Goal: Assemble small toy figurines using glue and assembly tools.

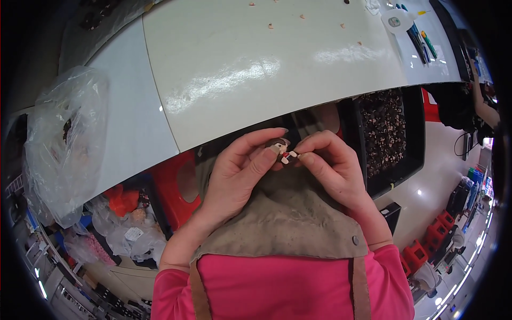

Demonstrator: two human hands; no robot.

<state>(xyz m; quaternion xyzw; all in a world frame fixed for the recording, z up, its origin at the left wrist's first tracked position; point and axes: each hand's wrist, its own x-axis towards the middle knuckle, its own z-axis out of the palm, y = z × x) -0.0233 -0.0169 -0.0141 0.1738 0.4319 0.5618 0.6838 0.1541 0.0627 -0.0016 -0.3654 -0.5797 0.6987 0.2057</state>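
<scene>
Close above my lap, a tiny toy figurine (284, 151) with brown hair, a pale face and red-and-white parts is pinched between thumb and fingers of my left hand (232, 169). My right hand (337, 166) meets it from the other side, thumb and forefinger pressed together at the figurine's pale lower end. Whether a separate small piece sits between those right fingertips is too small to tell. Both hands are near the table's front edge, over the brown apron (288, 218).
A pale table (229, 48) spans the front, with small pale bits, a white bottle (397, 21) and pens (418, 42). Right of my hands stands a black bin (397, 176) of small dark and pale pieces. Clear plastic bags (69, 144) lie left; a red stool (178, 184) sits below.
</scene>
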